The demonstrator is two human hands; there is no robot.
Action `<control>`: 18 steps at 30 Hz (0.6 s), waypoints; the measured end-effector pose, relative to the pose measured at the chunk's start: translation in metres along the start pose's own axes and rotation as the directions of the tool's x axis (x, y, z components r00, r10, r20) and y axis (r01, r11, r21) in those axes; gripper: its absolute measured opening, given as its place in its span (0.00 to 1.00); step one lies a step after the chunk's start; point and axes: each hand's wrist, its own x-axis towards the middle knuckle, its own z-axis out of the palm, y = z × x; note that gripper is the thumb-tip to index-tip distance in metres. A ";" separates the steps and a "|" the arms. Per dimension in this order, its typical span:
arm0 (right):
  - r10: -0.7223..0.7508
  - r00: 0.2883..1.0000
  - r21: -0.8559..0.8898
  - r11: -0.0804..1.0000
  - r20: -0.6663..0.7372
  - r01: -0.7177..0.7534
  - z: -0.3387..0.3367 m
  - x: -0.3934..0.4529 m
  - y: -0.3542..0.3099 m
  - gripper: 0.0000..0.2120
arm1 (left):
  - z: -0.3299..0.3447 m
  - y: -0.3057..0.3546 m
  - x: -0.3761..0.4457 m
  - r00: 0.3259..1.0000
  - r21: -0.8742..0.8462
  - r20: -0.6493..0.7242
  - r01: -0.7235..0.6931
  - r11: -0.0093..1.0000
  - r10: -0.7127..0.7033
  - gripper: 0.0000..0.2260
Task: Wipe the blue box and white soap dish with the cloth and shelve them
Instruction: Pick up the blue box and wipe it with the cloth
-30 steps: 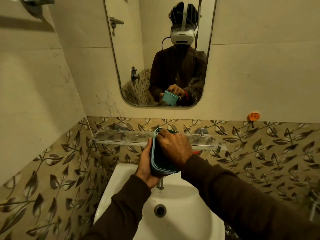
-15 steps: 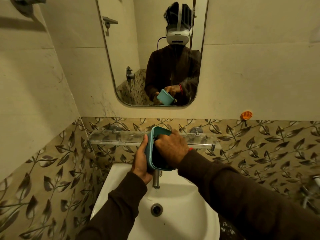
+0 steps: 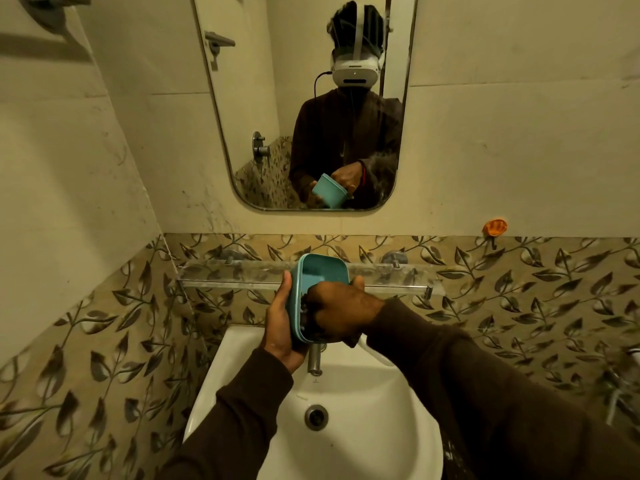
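Note:
The blue box point(image 3: 320, 271) is a teal rectangular tub, tilted so its open side faces me, held above the sink. My left hand point(image 3: 282, 323) grips its left wall and underside. My right hand point(image 3: 341, 311) is pushed inside the box, fingers closed on a dark cloth point(image 3: 306, 315) that shows only as a small dark bunch under the knuckles. A clear glass shelf point(image 3: 398, 277) runs along the wall just behind the box. The white soap dish is not visible.
A white basin point(image 3: 346, 441) with a drain and a chrome tap point(image 3: 314, 360) lies below my hands. A mirror point(image 3: 304, 98) above reflects a person holding the box. An orange hook point(image 3: 495, 227) sticks to the right wall. Leaf-patterned tiles flank the basin.
The box has tilted more toward me, showing more of its inside. My right hand has slid lower within it. The view has shifted slightly downward.

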 end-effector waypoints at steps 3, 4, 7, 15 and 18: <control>0.065 0.998 0.577 0.815 0.008 -0.058 -0.014 -0.007 0.002 0.07 | 0.003 0.013 0.005 0.998 -0.006 0.052 -0.029 1.000 0.029 0.28; 0.084 0.996 0.687 0.725 -0.004 -0.058 -0.018 -0.008 0.002 0.07 | 0.005 0.017 0.007 0.998 -0.002 0.056 -0.031 1.000 0.031 0.28; 0.174 0.979 0.845 0.534 -0.108 -0.002 -0.029 -0.008 0.001 0.07 | 0.009 0.021 0.012 0.998 -0.050 0.049 -0.027 0.998 0.030 0.27; 0.005 0.832 -0.042 0.999 -0.555 -0.034 -0.015 -0.001 0.000 0.10 | 0.016 0.007 0.009 1.000 -0.085 0.021 -0.014 0.996 0.016 0.26; -0.124 0.862 -0.211 0.977 -0.492 0.019 -0.004 0.004 -0.007 0.11 | 0.025 0.007 0.010 1.000 -0.056 -0.007 -0.020 0.998 0.020 0.27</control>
